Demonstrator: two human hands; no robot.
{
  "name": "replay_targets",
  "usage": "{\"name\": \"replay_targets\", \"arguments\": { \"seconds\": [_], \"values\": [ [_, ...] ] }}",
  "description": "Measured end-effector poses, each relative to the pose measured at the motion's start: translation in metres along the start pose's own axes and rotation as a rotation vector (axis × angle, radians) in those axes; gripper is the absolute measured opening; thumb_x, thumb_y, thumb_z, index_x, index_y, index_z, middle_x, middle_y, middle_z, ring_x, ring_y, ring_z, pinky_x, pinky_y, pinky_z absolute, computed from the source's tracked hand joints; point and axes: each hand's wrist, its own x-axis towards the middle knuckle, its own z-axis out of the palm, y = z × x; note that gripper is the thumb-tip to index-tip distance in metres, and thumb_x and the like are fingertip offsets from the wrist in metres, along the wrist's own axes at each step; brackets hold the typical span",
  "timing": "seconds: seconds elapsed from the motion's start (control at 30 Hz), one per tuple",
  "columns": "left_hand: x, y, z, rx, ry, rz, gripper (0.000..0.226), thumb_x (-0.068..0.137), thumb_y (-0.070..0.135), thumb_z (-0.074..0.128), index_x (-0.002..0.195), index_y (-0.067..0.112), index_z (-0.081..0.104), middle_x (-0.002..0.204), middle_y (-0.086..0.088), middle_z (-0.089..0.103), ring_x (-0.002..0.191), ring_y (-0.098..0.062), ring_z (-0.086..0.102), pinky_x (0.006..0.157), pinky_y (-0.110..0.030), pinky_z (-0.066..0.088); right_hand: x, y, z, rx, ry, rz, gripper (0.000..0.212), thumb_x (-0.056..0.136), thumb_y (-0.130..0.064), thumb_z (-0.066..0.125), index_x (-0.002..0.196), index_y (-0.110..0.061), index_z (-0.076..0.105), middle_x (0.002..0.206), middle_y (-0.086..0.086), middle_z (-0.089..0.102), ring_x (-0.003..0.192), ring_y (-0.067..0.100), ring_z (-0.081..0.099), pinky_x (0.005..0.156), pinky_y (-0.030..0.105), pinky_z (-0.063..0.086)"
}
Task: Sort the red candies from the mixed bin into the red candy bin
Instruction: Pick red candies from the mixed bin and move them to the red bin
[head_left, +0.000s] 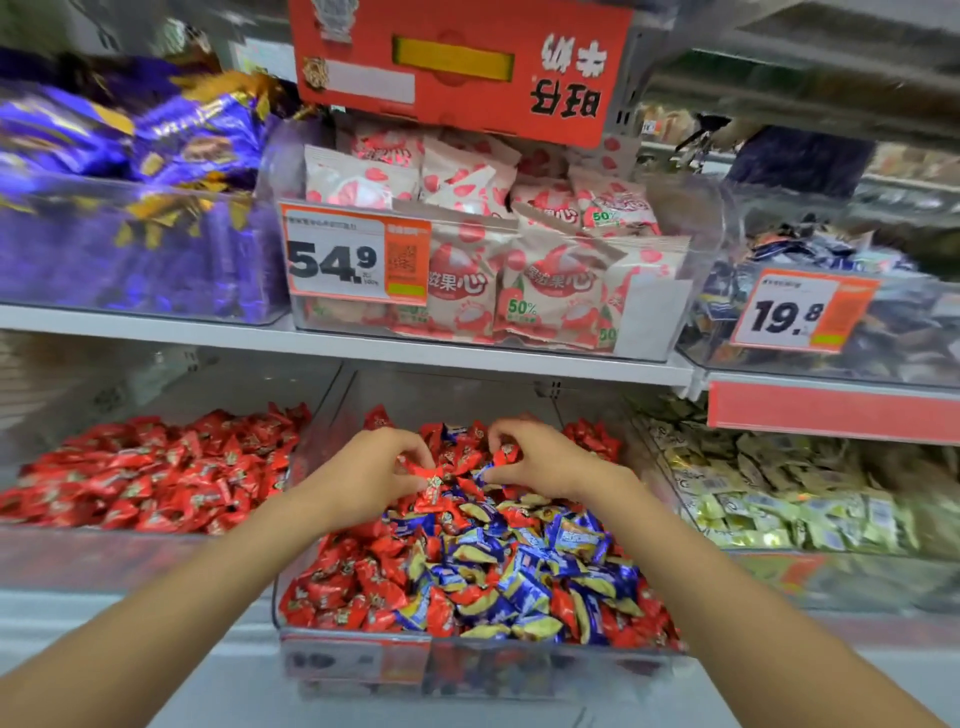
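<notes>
The clear mixed bin (467, 642) on the lower shelf holds red candies and blue-and-yellow candies heaped together. To its left stands the red candy bin (130, 551), filled with red wrapped candies only. My left hand (371, 470) reaches over the back of the mixed pile and pinches a red candy (423, 472) between thumb and fingers. My right hand (530, 460) is beside it, fingers curled round another red candy (505, 453).
The upper shelf carries a bin of purple packets (130, 249), a bin of pink-and-white bags (493, 280) with a 54.9 price tag, and a dark-candy bin (831, 332) tagged 19.8. A bin of pale yellow-green candies (779, 499) stands right of the mixed bin.
</notes>
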Motion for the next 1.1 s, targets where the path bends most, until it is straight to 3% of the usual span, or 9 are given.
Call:
{"name": "replay_targets", "arguments": {
  "seconds": [0.13,0.3,0.43,0.53,0.7,0.8,0.87,0.97,1.1],
  "values": [
    [-0.007,0.003,0.009,0.044,-0.111,0.029,0.015,0.089,0.02,0.063,0.104,0.022,0.065,0.103,0.008,0.066,0.097,-0.007,0.061,0.088,-0.022,0.046,-0.031,-0.005,-0.012,0.135,0.061,-0.08,0.024,0.086,-0.031,0.07,0.092,-0.019,0.05,0.086,-0.011,0.051,0.073,0.004,0.047,0.067,0.028,0.037],
    [-0.017,0.007,0.023,0.206,-0.219,0.114,0.039,0.092,0.036,0.058,0.129,0.025,0.053,0.128,0.007,0.056,0.118,-0.012,0.051,0.096,-0.023,0.039,-0.057,-0.006,-0.013,0.111,0.119,-0.081,0.025,0.082,-0.034,0.073,0.091,-0.025,0.05,0.102,-0.002,0.05,0.091,0.005,0.046,0.075,0.019,0.035],
    [-0.019,0.005,0.022,0.14,-0.119,0.114,0.028,0.083,0.033,0.07,0.106,0.023,0.057,0.108,0.005,0.061,0.092,-0.009,0.054,0.08,-0.023,0.041,-0.065,-0.008,-0.014,0.164,0.142,-0.081,0.033,0.077,-0.037,0.077,0.082,-0.023,0.047,0.095,-0.006,0.05,0.08,-0.001,0.045,0.073,0.021,0.036],
    [-0.019,0.005,0.013,0.012,-0.008,0.099,0.026,0.079,0.035,0.073,0.09,0.024,0.053,0.091,0.004,0.063,0.082,-0.011,0.057,0.073,-0.023,0.043,-0.071,-0.007,-0.016,0.248,0.157,-0.068,0.034,0.081,-0.045,0.07,0.082,-0.021,0.046,0.085,0.015,0.059,0.068,0.012,0.048,0.065,0.031,0.037],
    [-0.016,0.017,0.006,-0.082,0.135,0.095,0.02,0.085,0.024,0.069,0.092,0.018,0.052,0.078,0.003,0.053,0.059,-0.008,0.043,0.056,-0.014,0.037,-0.08,-0.005,-0.033,0.279,0.228,-0.045,0.012,0.095,-0.026,0.056,0.107,-0.027,0.059,0.099,-0.008,0.062,0.082,0.004,0.057,0.074,0.021,0.043],
    [-0.013,0.015,0.005,-0.07,0.108,0.076,0.014,0.089,0.023,0.064,0.101,0.024,0.058,0.096,0.002,0.051,0.071,-0.008,0.053,0.062,-0.01,0.039,-0.084,-0.003,-0.036,0.276,0.214,-0.012,0.021,0.099,-0.017,0.049,0.111,-0.023,0.066,0.098,-0.012,0.061,0.063,-0.008,0.054,0.057,0.009,0.04],
    [-0.01,0.012,0.007,-0.054,0.081,0.073,0.008,0.09,0.02,0.062,0.097,0.025,0.061,0.105,0.003,0.053,0.09,-0.011,0.055,0.078,-0.014,0.04,-0.083,-0.001,-0.034,0.256,0.198,0.009,0.023,0.099,-0.016,0.048,0.106,-0.021,0.069,0.1,-0.013,0.057,0.062,-0.012,0.053,0.055,0.008,0.037],
    [0.002,0.011,0.014,-0.049,0.084,0.067,0.009,0.094,0.016,0.056,0.095,0.023,0.061,0.108,0.003,0.051,0.1,-0.01,0.051,0.09,-0.024,0.036,-0.081,-0.002,-0.034,0.269,0.206,0.014,0.019,0.098,-0.019,0.052,0.102,-0.019,0.07,0.08,-0.018,0.054,0.053,-0.016,0.049,0.049,0.007,0.034],
    [0.024,0.014,0.024,-0.067,0.041,0.051,0.007,0.094,0.025,0.055,0.092,0.026,0.062,0.108,0.001,0.05,0.102,-0.012,0.049,0.087,-0.023,0.034,-0.077,-0.004,-0.037,0.253,0.227,0.032,0.017,0.088,-0.035,0.066,0.084,-0.02,0.072,0.087,-0.016,0.059,0.067,-0.005,0.051,0.07,0.019,0.037]
  ]
}}
